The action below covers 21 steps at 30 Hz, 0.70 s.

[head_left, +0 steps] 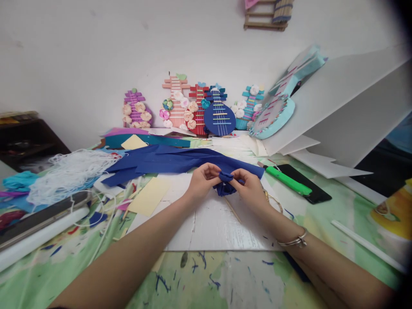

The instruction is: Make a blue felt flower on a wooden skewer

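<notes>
Both hands meet over a white board [180,214] on the table. My left hand [205,178] pinches the left side of a dark blue paper flower [225,189] with thumb and fingers. On the flower's other side, my right hand [247,184] grips its edge in the same way. The flower looks folded and layered; part of it is hidden by my fingers. A thin wooden stick [232,209] slants down from below it; whether the two are joined I cannot tell. Just beyond my hands lie dark blue sheets [154,159].
Decorated paper lutes, among them a round blue lute [220,118], lean on the wall. Right of my hands are a green utility knife [289,180] and a black slab [317,195]. White cord [71,171] is heaped at left. Yellow paper [149,196] lies near the board.
</notes>
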Each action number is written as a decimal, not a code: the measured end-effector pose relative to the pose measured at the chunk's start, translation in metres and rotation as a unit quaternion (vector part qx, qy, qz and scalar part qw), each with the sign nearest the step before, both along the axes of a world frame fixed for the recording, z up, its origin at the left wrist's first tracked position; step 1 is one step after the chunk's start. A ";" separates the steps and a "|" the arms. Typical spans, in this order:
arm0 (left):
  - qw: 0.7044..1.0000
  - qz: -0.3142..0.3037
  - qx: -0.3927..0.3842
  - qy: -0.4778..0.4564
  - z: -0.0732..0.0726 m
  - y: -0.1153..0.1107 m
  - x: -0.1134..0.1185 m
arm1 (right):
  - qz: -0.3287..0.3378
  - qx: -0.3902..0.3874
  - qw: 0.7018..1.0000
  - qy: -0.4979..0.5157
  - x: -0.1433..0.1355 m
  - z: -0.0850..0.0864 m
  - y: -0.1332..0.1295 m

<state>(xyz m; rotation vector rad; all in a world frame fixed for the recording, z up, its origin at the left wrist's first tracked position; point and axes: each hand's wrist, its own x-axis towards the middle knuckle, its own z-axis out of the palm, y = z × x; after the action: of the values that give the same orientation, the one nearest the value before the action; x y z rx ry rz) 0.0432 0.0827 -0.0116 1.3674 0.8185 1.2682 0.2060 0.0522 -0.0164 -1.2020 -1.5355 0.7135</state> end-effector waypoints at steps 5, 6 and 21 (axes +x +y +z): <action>0.997 0.054 0.049 0.025 0.002 -0.009 0.007 | -0.038 0.054 0.995 -0.078 -0.002 0.003 -0.005; 0.996 0.065 0.060 0.030 0.002 -0.011 0.008 | -0.042 0.064 0.993 -0.087 -0.002 0.004 -0.006; 1.000 -0.017 0.020 0.013 0.001 -0.007 0.004 | 0.050 0.008 0.997 0.061 -0.003 0.005 -0.005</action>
<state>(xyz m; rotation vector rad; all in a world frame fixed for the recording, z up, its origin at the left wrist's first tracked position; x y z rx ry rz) 0.0470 0.0758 -0.0111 1.4276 0.7888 1.2487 0.2030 0.0476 -0.0115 -1.0555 -1.5041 0.8243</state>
